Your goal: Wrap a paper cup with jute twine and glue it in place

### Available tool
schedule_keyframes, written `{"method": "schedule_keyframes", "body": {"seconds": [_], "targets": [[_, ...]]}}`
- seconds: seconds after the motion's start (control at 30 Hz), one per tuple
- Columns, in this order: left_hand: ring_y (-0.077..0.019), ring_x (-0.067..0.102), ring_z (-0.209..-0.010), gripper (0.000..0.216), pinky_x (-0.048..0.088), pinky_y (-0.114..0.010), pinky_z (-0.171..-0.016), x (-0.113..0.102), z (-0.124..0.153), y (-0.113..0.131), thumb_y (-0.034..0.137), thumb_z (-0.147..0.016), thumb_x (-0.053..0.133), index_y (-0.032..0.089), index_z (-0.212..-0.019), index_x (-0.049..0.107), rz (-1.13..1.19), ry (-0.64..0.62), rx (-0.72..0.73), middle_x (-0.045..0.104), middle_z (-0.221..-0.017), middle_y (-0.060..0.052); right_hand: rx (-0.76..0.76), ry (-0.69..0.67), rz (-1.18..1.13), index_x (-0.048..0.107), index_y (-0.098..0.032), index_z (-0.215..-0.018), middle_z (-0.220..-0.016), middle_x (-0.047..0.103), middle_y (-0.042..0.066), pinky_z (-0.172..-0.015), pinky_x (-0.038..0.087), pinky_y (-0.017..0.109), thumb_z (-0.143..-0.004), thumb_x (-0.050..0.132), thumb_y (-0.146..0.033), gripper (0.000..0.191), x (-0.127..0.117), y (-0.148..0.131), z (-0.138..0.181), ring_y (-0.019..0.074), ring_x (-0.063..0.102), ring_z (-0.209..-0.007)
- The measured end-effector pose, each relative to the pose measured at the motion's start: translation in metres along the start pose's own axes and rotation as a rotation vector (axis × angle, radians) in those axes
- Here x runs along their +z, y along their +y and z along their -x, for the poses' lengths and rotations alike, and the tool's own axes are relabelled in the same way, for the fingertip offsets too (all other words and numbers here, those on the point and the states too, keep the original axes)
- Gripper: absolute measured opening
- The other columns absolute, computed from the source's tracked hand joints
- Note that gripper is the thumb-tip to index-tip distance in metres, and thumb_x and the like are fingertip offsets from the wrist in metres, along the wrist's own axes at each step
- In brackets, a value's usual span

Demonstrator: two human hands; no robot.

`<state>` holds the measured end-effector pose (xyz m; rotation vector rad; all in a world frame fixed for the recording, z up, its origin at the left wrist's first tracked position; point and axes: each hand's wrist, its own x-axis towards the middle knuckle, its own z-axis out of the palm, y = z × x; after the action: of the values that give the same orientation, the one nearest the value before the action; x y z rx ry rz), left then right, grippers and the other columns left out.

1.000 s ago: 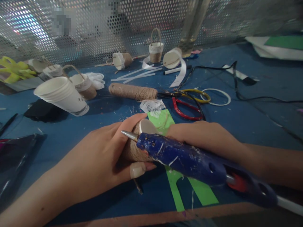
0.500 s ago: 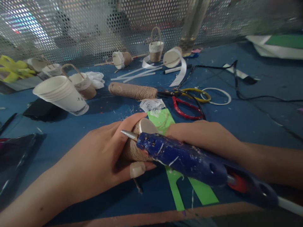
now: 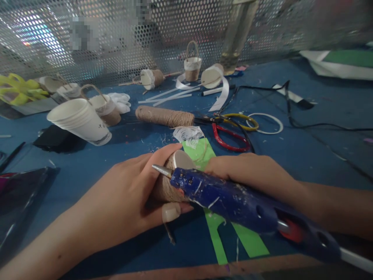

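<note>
My left hand [image 3: 128, 198] grips a small paper cup wrapped in jute twine [image 3: 171, 177], lying on its side with its white bottom facing away from me. My right hand [image 3: 247, 175] reaches the cup from the right. Its fingers are hidden behind a blue hot glue gun [image 3: 230, 198]. The gun lies across in front of both hands, its metal nozzle pointing left over the cup. Green paper strips [image 3: 247, 241] lie under the hands on the blue table [image 3: 305, 155].
A spool of jute twine [image 3: 164, 116], red and yellow scissors [image 3: 230, 132], a stack of white paper cups [image 3: 80, 122], finished twine baskets [image 3: 192, 64], white ribbon and black cords lie behind. A perforated metal screen closes the back. A dark object sits at the left edge.
The view has shifted slightly, so everything sits a little lower in the frame. Both hands stay on the cup and the glue gun has hardly moved.
</note>
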<state>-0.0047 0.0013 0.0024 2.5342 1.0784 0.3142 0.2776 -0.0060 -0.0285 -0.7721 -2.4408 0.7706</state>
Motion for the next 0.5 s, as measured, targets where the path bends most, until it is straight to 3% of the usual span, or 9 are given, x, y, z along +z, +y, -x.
{"method": "schedule_keyframes", "body": {"seconds": [0.23,0.5], "targets": [[-0.039,0.078,-0.112,0.077,0.062,-0.05,-0.089,0.0015,0.0002,-0.0067,0.065,-0.1,0.064,0.031,-0.163,0.034,-0.04,0.02,0.075,0.077,-0.136,-0.012,0.016,0.016,-0.009,0.056,-0.027,-0.098,-0.097,0.075,-0.002,-0.071,0.05,0.028,-0.087,0.068,-0.034,0.018,0.0014,-0.001,-0.0009,0.0192,0.071,-0.082],[-0.0376,0.077,-0.111,0.072,0.061,-0.045,-0.082,-0.0001,-0.0001,-0.0031,0.06,-0.101,0.066,0.03,-0.159,0.034,-0.066,0.006,0.069,0.079,-0.123,-0.008,0.082,-0.021,-0.002,0.058,-0.028,-0.101,-0.101,0.076,-0.001,-0.076,0.053,0.029,-0.084,0.071,-0.037,0.023,0.0007,-0.0024,0.0022,0.0216,0.071,-0.086]]}}
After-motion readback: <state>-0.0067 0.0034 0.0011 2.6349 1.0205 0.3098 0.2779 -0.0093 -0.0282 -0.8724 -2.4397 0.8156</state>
